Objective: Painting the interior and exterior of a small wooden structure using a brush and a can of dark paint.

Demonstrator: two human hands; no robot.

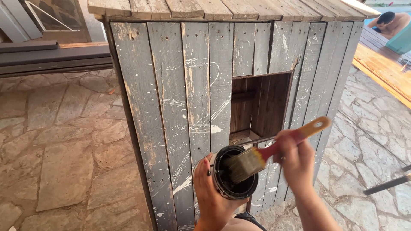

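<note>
1. A weathered grey plank shed (197, 98) filled most of the view, its boards scratched and flecked with white, with a square opening (260, 107) cut into its front. It stood on a stone-paved floor (55, 141).
2. Beyond the shed's right corner lay orange-stained boards (385, 68), and a person (391, 22) leaned over them, well apart from the work.
3. The left hand (212, 192) was wrapped round a dark paint can (234, 173) from below and the side, fingers closed on its wall, holding it tilted just in front of the shed's lower boards.
4. The right hand (295, 156) was closed round the red and orange handle of a paintbrush (274, 149), whose bristles sat at the can's open mouth.
5. Judged from this: the can was tipped towards the camera, so its dark contents could have spilled onto the stone. An overloaded brush might have dripped or run down the boards, and the rough wood might have snagged the bristles.
</note>
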